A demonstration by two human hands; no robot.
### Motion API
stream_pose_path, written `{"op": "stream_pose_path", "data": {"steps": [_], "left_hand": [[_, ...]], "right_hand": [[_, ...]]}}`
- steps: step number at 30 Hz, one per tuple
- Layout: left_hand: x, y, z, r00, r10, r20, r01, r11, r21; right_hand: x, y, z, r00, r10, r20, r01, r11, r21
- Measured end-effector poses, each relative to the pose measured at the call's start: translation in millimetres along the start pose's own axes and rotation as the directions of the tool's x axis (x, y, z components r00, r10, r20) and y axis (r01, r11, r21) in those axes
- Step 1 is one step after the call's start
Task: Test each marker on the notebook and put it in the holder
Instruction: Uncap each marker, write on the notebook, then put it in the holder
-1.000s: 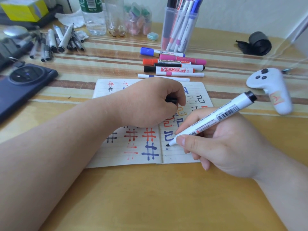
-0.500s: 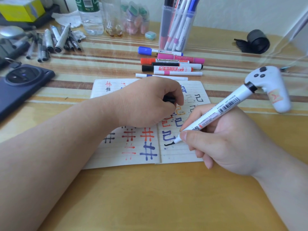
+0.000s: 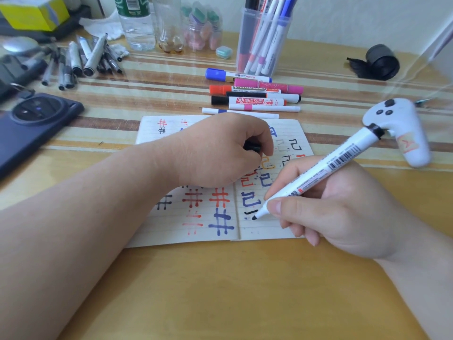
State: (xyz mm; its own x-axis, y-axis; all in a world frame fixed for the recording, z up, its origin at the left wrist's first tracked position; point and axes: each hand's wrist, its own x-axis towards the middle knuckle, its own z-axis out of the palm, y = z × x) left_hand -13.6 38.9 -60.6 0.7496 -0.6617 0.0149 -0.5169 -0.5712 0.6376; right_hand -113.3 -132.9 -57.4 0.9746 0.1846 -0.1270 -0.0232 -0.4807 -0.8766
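Observation:
An open lined notebook (image 3: 215, 231) lies in the middle of the table, covered with red, blue and black test marks. My right hand (image 3: 331, 212) grips a white marker (image 3: 326, 168) with a black end, its black tip touching the right page beside a fresh black stroke. My left hand (image 3: 220, 153) rests on the notebook, fingers curled round the black cap (image 3: 252, 146). Several capped markers (image 3: 255, 94) lie in a row behind the notebook. The clear holder (image 3: 263, 38) stands at the back with several markers in it.
A dark phone (image 3: 31, 123) lies at the left, and a pile of grey pens (image 3: 81, 60) behind it. A white controller (image 3: 402, 133) sits at the right, a black roll (image 3: 380, 62) at the back right. Bottles (image 3: 137, 23) and a jar stand at the back.
My right hand has drawn a short black stroke on the right page, the tip moving right. The marker's rear end has tilted further right. My left hand stays put.

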Motion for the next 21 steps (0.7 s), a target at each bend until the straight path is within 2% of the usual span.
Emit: {"op": "stream_pose_path", "data": {"steps": [2, 3, 8, 16, 21], "left_hand": [[0, 0, 0, 1.0, -0.001, -0.003, 0.001, 1.0, 0.005], [0, 0, 0, 1.0, -0.004, -0.003, 0.004, 1.0, 0.009], [0, 1, 0, 1.0, -0.005, -0.002, 0.005, 1.0, 0.011], [0, 1, -1, 1.0, 0.002, 0.002, -0.002, 1.0, 0.011], [1, 1, 0, 1.0, 0.004, -0.01, -0.004, 1.0, 0.014]], "right_hand": [[2, 1, 1, 0.999, 0.039, 0.022, -0.036, 0.992, -0.118], [3, 1, 1, 0.999, 0.045, 0.018, -0.043, 0.992, -0.122], [2, 2, 4, 0.997, 0.067, 0.025, -0.065, 0.995, -0.075], [-1, -8, 0, 0.999, -0.025, 0.033, 0.025, 1.0, 0.017], [0, 0, 1, 1.0, -0.016, 0.0, 0.016, 0.999, 0.035]]}}
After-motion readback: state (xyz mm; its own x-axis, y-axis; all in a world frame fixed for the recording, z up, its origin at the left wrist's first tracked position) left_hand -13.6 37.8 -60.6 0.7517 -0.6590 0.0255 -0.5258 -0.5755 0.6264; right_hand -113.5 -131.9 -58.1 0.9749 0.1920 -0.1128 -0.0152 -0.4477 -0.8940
